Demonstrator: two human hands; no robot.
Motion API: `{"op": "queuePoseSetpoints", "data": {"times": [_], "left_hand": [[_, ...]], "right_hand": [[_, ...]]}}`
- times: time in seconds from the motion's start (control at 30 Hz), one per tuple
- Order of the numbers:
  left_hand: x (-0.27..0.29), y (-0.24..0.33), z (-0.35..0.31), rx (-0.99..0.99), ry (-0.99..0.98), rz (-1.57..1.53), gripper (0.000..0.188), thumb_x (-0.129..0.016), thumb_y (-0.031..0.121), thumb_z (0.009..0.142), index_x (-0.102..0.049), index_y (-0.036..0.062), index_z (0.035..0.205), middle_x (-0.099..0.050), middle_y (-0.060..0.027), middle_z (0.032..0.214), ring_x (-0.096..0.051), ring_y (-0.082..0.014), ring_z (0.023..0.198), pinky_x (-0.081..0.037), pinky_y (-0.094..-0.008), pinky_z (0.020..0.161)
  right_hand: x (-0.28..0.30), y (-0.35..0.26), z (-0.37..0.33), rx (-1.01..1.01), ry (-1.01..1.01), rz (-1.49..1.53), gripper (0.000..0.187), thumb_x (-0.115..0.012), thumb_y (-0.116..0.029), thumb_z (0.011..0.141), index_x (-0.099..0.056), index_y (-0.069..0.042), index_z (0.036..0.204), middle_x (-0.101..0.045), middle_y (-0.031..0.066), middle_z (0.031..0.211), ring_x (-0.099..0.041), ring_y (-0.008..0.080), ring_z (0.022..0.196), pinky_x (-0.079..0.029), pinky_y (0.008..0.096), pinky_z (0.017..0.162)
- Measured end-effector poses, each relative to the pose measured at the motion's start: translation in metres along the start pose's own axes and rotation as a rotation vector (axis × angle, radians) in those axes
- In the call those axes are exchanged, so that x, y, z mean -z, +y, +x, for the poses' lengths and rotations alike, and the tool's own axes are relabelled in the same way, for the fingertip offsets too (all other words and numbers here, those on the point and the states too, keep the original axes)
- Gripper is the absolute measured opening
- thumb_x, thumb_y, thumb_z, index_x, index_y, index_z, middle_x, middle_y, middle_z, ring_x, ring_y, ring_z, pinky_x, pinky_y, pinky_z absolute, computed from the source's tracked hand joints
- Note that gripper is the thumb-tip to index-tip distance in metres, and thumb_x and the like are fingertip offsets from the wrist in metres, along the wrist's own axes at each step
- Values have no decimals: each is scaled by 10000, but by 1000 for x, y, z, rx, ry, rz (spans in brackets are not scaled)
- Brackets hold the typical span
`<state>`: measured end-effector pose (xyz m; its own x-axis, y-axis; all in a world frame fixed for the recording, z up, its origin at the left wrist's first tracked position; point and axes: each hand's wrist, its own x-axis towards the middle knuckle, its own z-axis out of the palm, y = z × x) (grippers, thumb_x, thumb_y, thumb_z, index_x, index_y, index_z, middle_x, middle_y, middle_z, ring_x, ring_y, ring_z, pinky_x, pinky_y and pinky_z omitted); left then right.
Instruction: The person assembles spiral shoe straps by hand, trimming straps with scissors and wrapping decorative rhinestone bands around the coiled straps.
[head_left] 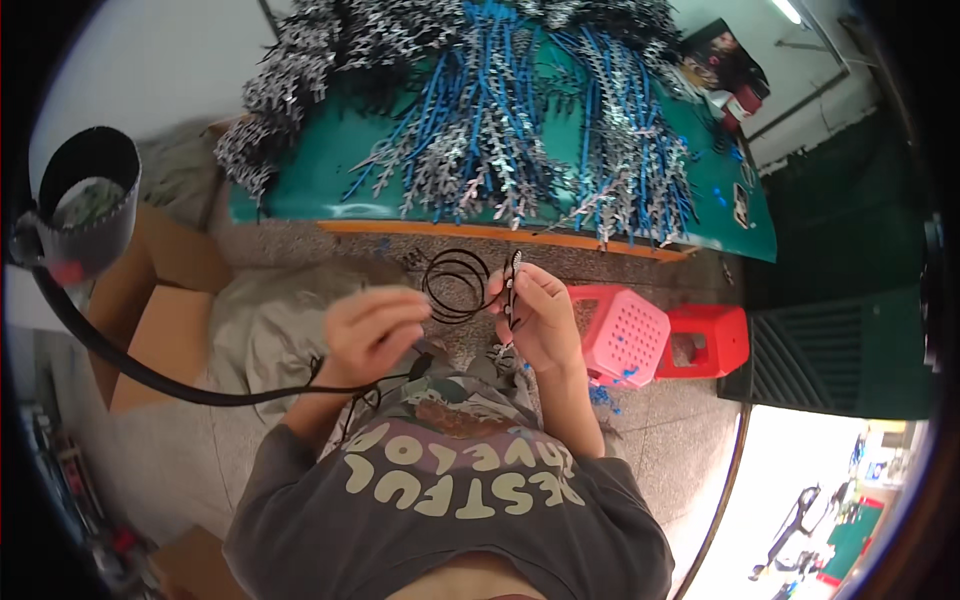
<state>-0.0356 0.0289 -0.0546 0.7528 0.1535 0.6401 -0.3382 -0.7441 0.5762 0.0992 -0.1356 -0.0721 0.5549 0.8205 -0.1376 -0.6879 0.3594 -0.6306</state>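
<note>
My right hand (pixel 545 312) pinches a thin black strand with small silver pieces (pixel 512 285) between thumb and fingers, held upright in front of my chest. A loose coil of thin black cord (pixel 455 287) hangs just left of it, its right side reaching my right fingertips. My left hand (pixel 375 335) is beside the coil, fingers pointing toward it and blurred by motion. Whether it grips the cord cannot be made out. Beyond both hands, many strands with silver leaf-like pieces and blue stems (pixel 490 130) hang over the table's near edge.
A green-covered table (pixel 340 190) spans the far side. Pink (pixel 628 335) and red (pixel 725 340) plastic stools stand at the right, with blue scraps nearby. At the left are a cardboard box (pixel 165 345), a grey cloth heap (pixel 265 325) and a black flexible arm (pixel 150 375) bearing a cup-like holder (pixel 95 235).
</note>
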Motion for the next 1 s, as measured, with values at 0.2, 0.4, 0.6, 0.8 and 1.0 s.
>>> {"op": "queuePoseSetpoints", "data": {"times": [0.2, 0.4, 0.6, 0.8, 1.0], "left_hand": [[28, -2, 47, 110, -144, 68, 225, -663, 59, 698, -653, 66, 922, -643, -61, 885, -592, -223, 773, -458, -304, 727], [35, -24, 47, 146, -334, -181, 168, -648, 85, 722, -651, 69, 889, -645, -65, 841, -596, -218, 769, -457, -307, 698], [35, -32, 61, 43, -465, -256, 132, -666, 35, 692, -640, 37, 822, -620, -61, 789, -598, -204, 694, -473, -286, 601], [27, -23, 55, -151, -239, -40, 139, -678, 53, 685, -615, 49, 810, -601, -51, 774, -588, -203, 662, -466, -284, 569], [21, -16, 56, -195, -196, 9, 155, -689, 64, 667, -609, 52, 799, -600, -50, 763, -586, -203, 653, -462, -293, 563]], "right_hand": [[-14, 19, 14, -219, -169, 71, 201, -537, -179, 864, -572, -1, 950, -607, 95, 849, -577, 140, 697, -447, 238, 420], [-25, 17, 24, -332, -218, 24, 217, -539, -185, 863, -566, -1, 974, -609, 94, 846, -584, 143, 703, -455, 233, 434], [-26, 7, 26, -427, -242, -80, 216, -538, -168, 860, -565, 14, 975, -612, 113, 873, -579, 146, 706, -461, 243, 449], [-28, -8, 9, -351, -15, 7, 184, -564, -134, 849, -582, -1, 973, -617, 112, 856, -585, 148, 702, -478, 270, 465], [-28, -31, -2, -296, 42, -89, 162, -598, -115, 827, -592, -18, 957, -585, 58, 750, -546, 125, 580, -476, 264, 471]]}}
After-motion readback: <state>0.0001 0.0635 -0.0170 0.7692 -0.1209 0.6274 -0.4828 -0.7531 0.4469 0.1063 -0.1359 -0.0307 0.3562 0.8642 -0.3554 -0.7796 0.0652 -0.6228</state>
